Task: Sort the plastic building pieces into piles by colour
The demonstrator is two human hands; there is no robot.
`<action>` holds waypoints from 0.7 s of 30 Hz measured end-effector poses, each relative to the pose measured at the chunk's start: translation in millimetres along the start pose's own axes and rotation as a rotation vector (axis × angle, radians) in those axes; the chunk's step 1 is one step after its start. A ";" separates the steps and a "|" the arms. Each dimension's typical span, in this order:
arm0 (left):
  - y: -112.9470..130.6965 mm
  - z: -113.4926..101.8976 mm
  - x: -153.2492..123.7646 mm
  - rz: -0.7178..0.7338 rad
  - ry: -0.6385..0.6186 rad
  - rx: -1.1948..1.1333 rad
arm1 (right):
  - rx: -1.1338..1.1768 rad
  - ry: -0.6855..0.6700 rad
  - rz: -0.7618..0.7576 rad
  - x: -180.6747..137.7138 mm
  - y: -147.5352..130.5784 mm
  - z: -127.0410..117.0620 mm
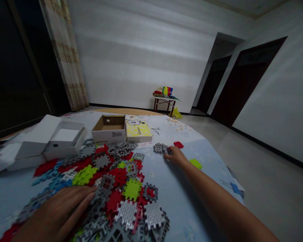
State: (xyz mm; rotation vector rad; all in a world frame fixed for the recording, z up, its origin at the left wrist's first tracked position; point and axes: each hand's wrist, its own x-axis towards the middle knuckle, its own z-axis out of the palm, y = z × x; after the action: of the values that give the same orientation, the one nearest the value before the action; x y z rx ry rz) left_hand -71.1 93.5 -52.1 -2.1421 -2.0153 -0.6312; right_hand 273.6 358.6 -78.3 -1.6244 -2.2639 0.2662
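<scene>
A large heap of interlocking plastic building tiles covers the tablecloth, in red, grey, lime green, blue and white. My left hand (59, 210) lies over the heap's left side, fingers stretched out, beside dark grey tiles (100, 193). Further off, to the right of the heap, my right hand (175, 156) has its fingers closed on a grey building tile (166, 150), mostly covered by the fingertips. Touching or very near that piece on its left is another grey tile (157, 148). Around this hand lie a red tile (178, 144) and a lime green tile (196, 163).
Behind the heap stand an open cardboard box (108, 135), a yellow and white box (138, 130) and open white boxes (65, 137). A blue binder clip (234, 187) sits at the table's right edge. A small side table (165, 98) stands by the wall.
</scene>
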 end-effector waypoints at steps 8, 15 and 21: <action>-0.1 -19.4 4.7 -0.055 -0.138 -0.053 | 0.257 0.161 -0.142 -35.6 -55.9 -9.5; -11.6 -23.5 7.2 -0.290 -0.076 -0.076 | 0.345 -0.079 -0.303 -99.8 -122.9 -3.3; -21.3 -32.5 7.2 -0.366 -0.038 -0.081 | 0.361 -0.129 -0.327 -108.8 -127.9 1.6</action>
State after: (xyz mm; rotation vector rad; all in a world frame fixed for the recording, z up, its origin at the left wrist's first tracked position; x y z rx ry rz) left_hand -98.6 90.0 -23.9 -1.8480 -2.4680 -0.7332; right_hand 191.8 214.1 -53.6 -1.0680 -2.3601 0.6649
